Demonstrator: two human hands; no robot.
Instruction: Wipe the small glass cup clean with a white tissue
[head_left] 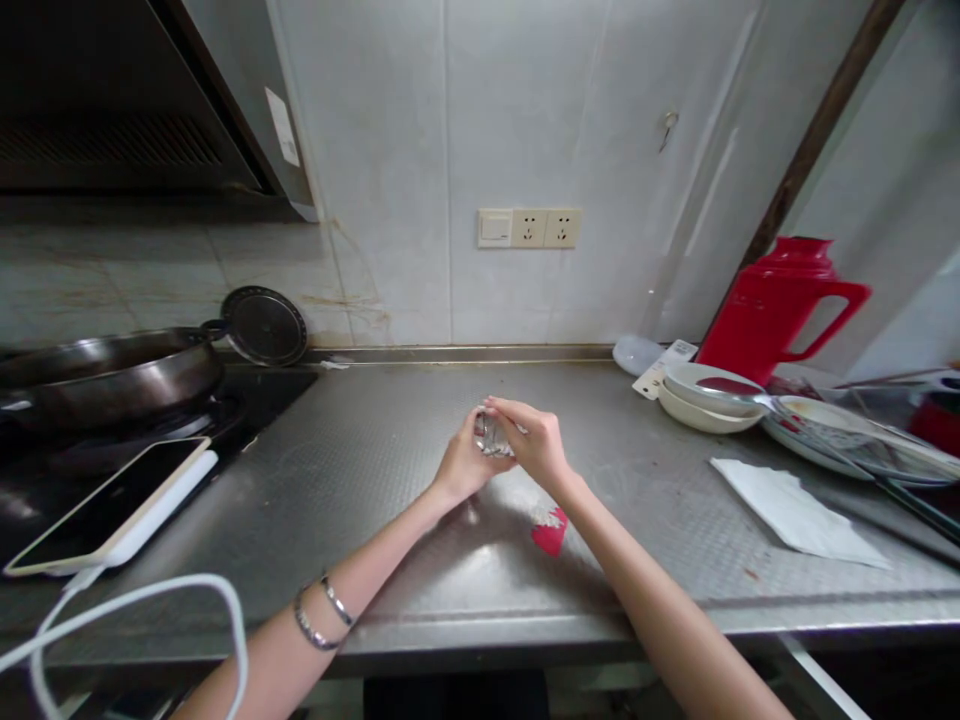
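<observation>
My left hand is closed around a small shiny, silvery or see-through thing, perhaps crumpled foil or a small glass; its kind is not clear. Fingers of my right hand are bent together over its top and right side, touching it, and partly hide it. Both hands are close together above the middle of the metal counter. Just below them on the counter lies a torn red and silvery scrap, near my right forearm.
At left, a steel pan sits on the black stove, with a phone and white cable in front. On the right are a red thermos, stacked bowls, plates and a white tissue. Sockets are on the wall.
</observation>
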